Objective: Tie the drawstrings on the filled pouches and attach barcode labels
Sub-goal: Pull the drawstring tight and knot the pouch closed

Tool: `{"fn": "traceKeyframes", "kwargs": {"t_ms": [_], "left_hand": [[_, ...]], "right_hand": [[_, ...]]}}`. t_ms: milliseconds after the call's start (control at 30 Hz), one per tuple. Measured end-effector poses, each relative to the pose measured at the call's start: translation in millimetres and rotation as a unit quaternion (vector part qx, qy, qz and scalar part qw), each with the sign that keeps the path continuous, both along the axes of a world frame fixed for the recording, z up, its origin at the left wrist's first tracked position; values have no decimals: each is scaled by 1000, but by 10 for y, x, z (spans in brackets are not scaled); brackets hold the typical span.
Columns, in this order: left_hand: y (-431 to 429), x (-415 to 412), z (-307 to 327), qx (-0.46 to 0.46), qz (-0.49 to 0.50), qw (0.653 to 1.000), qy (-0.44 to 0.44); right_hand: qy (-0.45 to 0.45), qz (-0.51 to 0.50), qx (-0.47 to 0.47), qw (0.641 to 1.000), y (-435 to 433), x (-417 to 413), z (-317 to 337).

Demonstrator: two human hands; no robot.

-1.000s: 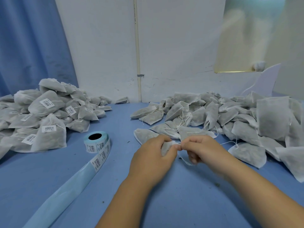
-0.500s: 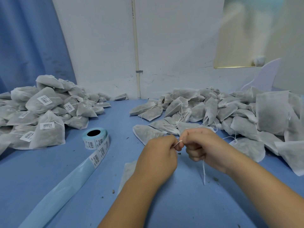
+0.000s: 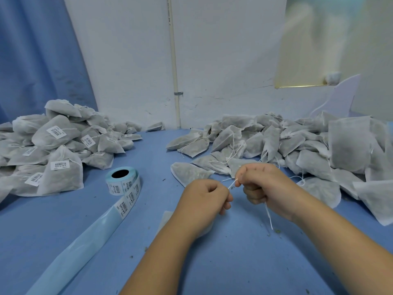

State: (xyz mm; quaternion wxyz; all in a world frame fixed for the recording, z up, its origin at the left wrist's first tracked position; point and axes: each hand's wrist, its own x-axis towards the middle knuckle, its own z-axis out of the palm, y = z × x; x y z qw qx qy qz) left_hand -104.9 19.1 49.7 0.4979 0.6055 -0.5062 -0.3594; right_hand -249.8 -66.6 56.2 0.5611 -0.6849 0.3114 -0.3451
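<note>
Blue surface is spread beneath. A white drawstring is pinched between the left grip and right grip, both curled tight on it. Its pouch is mostly hidden under the left wrist. A label roll and labelled pouches are placed leftward, unlabelled pouches rightward.

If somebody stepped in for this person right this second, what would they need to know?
Hands: the left hand and right hand each pinch the white drawstring, which runs between them. A loose end hangs below the right hand.
The pouch being tied lies mostly hidden under the left wrist.
Done: the labelled pile on the left.
Left: finish this knot, stick on a barcode from the label roll, then work through the unlabelled pile on the right.
</note>
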Motion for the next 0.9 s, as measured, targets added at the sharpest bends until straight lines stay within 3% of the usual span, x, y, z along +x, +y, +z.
{"fn": "traceKeyframes", "kwargs": {"t_ms": [333,533,667,767,900], "left_hand": [[37,-5,56,-16,-16,997,73],[45,9,64,-33,-42,992,113],[69,28,82,-52,-35,991,117],[60,16,98,-74,-10,983,167],[22,-5,87,-100,22,977,188]], "right_hand": [[1,-42,-13,999,12,19,-9],[66,-50,-30,996,51,96,-87],[46,-43,-22,998,72,105,-82],[42,-36,-17,998,82,89,-73],[82,-48,-110,989,104,134,-112]]}}
